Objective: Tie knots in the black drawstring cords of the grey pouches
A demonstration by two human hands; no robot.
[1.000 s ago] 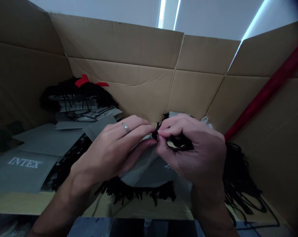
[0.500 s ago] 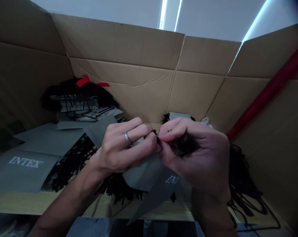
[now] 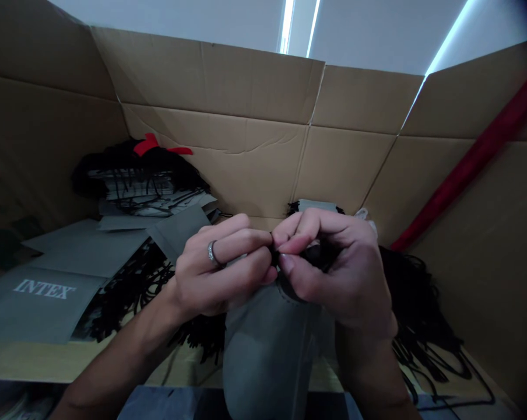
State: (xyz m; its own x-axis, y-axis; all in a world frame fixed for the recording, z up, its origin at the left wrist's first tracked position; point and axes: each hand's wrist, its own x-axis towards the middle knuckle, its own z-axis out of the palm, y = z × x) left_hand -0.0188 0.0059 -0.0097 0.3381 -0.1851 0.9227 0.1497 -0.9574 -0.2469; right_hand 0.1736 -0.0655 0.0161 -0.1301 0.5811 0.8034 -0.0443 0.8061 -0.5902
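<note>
The table (image 3: 31, 361) carries flat grey INTEX bags (image 3: 40, 297) at the left, with a heap of black cords (image 3: 127, 291) beside them. Loose cords (image 3: 421, 315) lie at the right. A tied stack (image 3: 136, 184) sits at the back left.

Left hand (image 3: 220, 271) and right hand (image 3: 333, 274) pinch a black cord (image 3: 273, 252) above a hanging grey bag (image 3: 267, 350).

Cardboard walls (image 3: 263, 157) are seen on the left, far and right sides. At the near left a grey bag (image 3: 36, 303) (printed INTEX) is laid flat on a table (image 3: 27, 359), with more grey bags (image 3: 88, 248) just beyond it and black cords (image 3: 132, 286) spread to its right. At the far left a stack (image 3: 136, 189) of bags is draped in black cord and topped by a red ribbon (image 3: 147, 144). A red strip (image 3: 473, 160) is set slantwise along the right wall, and a tangle (image 3: 421, 315) of cords is piled below it.
</note>
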